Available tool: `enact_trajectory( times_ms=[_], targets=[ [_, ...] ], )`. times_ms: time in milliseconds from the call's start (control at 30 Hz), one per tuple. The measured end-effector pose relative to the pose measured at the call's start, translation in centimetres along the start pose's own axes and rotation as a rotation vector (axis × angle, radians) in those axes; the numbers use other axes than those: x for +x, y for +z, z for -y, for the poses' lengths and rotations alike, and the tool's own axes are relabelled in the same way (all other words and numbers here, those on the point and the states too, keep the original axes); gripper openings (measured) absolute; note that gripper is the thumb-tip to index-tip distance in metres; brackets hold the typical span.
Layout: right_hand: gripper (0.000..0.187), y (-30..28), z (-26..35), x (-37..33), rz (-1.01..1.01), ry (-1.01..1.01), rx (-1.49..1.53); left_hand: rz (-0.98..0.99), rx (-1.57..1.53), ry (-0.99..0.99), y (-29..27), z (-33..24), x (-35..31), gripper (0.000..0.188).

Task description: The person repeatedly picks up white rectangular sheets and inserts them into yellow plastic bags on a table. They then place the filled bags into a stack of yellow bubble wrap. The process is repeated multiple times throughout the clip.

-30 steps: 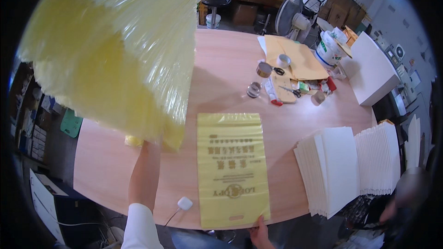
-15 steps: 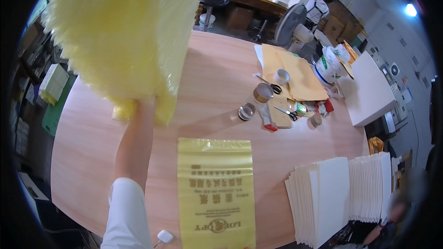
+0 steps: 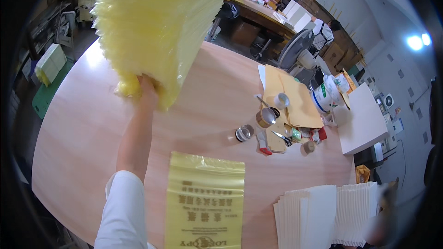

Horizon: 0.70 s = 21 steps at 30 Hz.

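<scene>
While held, yellow bundle (image 3: 152, 27) points lengthwise upward.

Yellow plastic bag (image 3: 184, 219), flat on worktop (image 3: 83, 157): dark printing, upside down to the wearer; rows of Chinese characters in larger and smaller sizes, a small dark block at one end, finer lines nearer the wearer, then large Latin capitals about a round emblem (image 3: 204, 243). White bucket (image 3: 325, 94): green printing, too small to read.

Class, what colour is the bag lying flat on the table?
The flat bag is yellow with dark printing, seen best in the head view.
</scene>
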State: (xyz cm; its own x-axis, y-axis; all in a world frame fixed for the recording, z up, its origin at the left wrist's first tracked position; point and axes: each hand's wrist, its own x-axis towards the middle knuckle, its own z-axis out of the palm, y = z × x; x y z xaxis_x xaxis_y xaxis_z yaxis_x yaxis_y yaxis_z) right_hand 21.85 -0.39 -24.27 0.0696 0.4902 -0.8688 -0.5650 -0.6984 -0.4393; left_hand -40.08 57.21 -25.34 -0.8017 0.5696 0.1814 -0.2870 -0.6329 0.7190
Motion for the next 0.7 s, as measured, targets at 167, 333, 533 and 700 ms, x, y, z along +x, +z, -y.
enact_trajectory(
  times_ms=[167,333,533,700],
  targets=[
    [0.053,7.2,3.3,-4.7,0.149,-0.011,-0.022,-0.086,-0.103,-0.264,-5.7,-1.5,-4.9,0.048],
    [0.051,1.4,0.7,2.5,0.243,-0.067,-0.039,-0.056,-0.032,-0.497,-9.7,-9.7,-15.9,0.040],
    [0.045,1.6,0.5,2.6,0.123,-0.049,-0.089,0.253,0.798,-0.437,-10.6,-18.8,-34.2,0.045],
    [0.054,3.0,-0.3,1.4,0.010,-0.095,-0.059,0.268,1.186,-0.067,-10.8,-33.2,-47.9,0.063]
  ],
)
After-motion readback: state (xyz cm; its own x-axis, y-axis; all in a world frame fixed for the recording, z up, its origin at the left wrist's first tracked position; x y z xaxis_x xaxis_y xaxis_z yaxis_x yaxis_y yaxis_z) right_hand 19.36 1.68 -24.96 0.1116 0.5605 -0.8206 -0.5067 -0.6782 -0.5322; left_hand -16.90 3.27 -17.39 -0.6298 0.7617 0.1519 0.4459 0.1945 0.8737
